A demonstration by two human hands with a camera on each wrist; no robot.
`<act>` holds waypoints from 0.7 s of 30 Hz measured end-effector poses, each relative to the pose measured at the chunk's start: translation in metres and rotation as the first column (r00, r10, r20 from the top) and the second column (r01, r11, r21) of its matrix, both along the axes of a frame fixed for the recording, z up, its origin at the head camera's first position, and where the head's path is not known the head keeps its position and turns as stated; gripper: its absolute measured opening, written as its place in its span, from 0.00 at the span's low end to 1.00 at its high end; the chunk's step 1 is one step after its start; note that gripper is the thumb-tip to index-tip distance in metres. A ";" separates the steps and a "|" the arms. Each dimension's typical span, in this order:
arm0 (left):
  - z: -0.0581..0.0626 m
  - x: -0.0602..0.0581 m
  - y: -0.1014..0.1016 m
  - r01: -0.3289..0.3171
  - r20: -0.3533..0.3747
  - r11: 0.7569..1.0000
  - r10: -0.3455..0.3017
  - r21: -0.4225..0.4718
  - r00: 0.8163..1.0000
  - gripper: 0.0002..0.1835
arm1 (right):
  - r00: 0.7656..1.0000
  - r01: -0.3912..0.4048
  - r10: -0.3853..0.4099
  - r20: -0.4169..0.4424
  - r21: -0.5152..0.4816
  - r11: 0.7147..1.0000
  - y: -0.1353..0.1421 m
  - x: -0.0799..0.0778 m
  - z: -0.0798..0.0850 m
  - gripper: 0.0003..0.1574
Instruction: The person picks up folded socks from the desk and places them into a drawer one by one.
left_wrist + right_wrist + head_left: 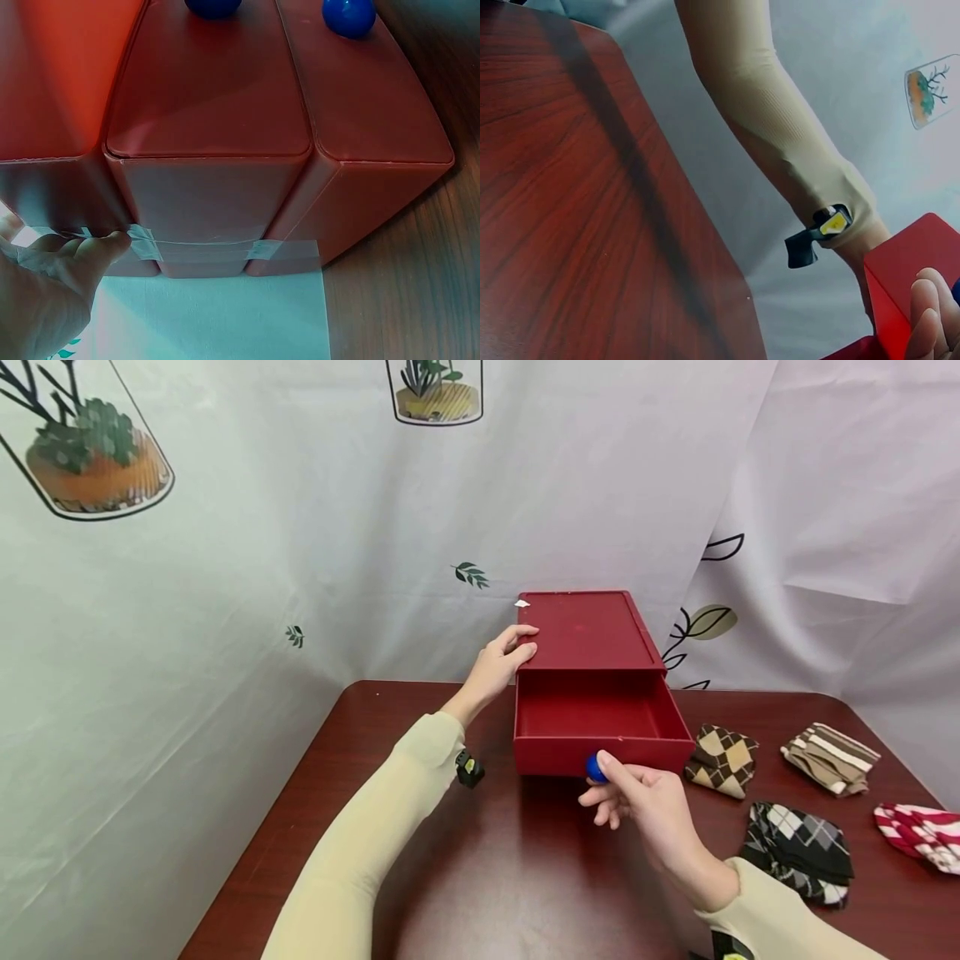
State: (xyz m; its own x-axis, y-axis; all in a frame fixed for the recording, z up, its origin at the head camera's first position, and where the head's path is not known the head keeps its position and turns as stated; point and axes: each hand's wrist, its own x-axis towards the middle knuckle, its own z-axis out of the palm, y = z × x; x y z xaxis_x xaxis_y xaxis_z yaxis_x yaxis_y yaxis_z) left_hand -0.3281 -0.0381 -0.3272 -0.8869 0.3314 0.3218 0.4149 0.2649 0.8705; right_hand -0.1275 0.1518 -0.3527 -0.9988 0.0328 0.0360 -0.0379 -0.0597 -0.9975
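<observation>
A red drawer unit (585,631) stands at the back of the table, its top drawer (555,755) pulled out so that the bare red floor inside shows. My right hand (652,806) pinches the blue knob (596,768) on that drawer's front between thumb and fingers. At the unit's upper left edge, my left hand (497,667) rests with its fingers over the top and its thumb nearby. Seen from the side in the left wrist view, the unit has stacked sections joined by clear tape (206,251), with blue knobs (349,16) on the other fronts.
Folded patterned socks lie right of the drawer unit: a brown argyle pair (723,762), a striped brown pair (831,758), a black argyle pair (798,853) and a red-and-white pair (922,835). A white printed curtain (390,552) hangs behind the dark wood table (465,868).
</observation>
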 end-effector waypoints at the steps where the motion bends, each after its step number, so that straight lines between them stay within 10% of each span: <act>1: 0.000 0.000 0.000 0.001 0.002 1.000 -0.001 0.000 1.000 0.17 | 1.000 0.002 -0.002 -0.002 0.007 1.000 0.000 0.001 0.000 0.22; 21: -0.003 0.001 0.000 0.008 0.010 1.000 -0.008 0.011 1.000 0.17 | 0.985 0.083 -0.074 -0.158 0.055 0.995 0.018 0.017 -0.014 0.26</act>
